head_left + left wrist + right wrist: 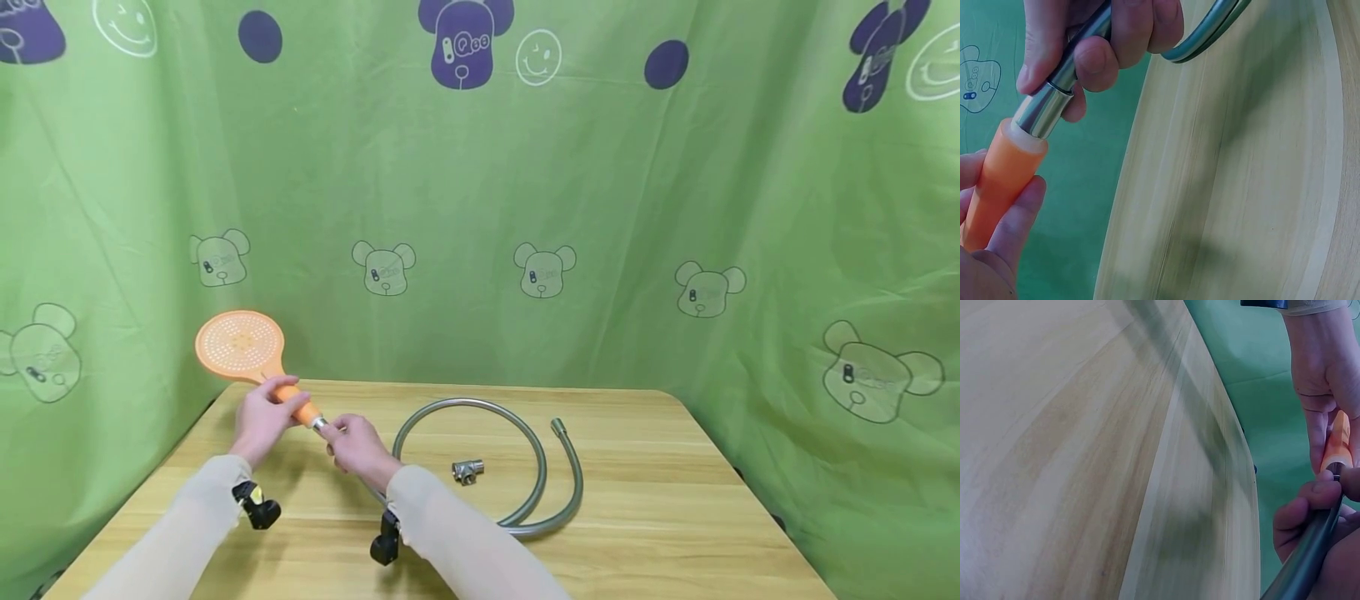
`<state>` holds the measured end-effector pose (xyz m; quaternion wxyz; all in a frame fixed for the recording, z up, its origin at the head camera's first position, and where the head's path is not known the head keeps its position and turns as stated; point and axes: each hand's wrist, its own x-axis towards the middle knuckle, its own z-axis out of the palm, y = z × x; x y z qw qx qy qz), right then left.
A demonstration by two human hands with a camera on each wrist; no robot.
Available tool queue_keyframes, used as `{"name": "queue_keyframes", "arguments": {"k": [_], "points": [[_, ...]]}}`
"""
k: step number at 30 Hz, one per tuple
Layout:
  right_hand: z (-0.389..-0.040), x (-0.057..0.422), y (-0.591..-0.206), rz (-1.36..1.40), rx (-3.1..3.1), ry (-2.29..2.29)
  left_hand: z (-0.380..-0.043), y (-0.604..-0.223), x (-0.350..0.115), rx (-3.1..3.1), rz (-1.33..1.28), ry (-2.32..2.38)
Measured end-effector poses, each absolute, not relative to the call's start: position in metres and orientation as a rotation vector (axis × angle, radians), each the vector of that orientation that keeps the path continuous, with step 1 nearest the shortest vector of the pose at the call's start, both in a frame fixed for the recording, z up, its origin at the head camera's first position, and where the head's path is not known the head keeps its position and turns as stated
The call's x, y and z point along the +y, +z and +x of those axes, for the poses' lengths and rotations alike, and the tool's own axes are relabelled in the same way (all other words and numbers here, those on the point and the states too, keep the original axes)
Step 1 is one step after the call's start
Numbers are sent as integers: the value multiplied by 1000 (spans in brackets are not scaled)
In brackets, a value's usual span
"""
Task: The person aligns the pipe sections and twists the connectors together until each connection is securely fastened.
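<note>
My left hand (262, 419) holds an orange shower head (242, 344) by its handle, above the table's left side. The round, perforated face points up toward the head camera. At the handle's lower end, my right hand (360, 450) pinches the metal end fitting (1044, 109) of a grey shower hose (471, 402). In the left wrist view that fitting meets the pale collar of the orange handle (1004, 178). From my right hand the hose runs down to the table and lies there in a loop, its other end fitting (557, 427) at the right.
A small metal tee valve (467, 472) lies on the wooden table (660, 500) inside the hose loop. Green patterned curtains (600, 183) hang behind the table and along both sides. Each wrist carries a small black camera (257, 506).
</note>
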<state>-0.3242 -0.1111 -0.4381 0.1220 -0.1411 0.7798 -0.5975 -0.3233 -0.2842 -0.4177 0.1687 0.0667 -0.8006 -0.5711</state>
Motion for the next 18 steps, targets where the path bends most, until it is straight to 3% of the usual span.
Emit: {"name": "queue_keyframes", "arguments": {"k": [18], "points": [[-320, -114, -435, -311, 2255, -1794, -323, -419, -283, -2293, 211, -1623]]}}
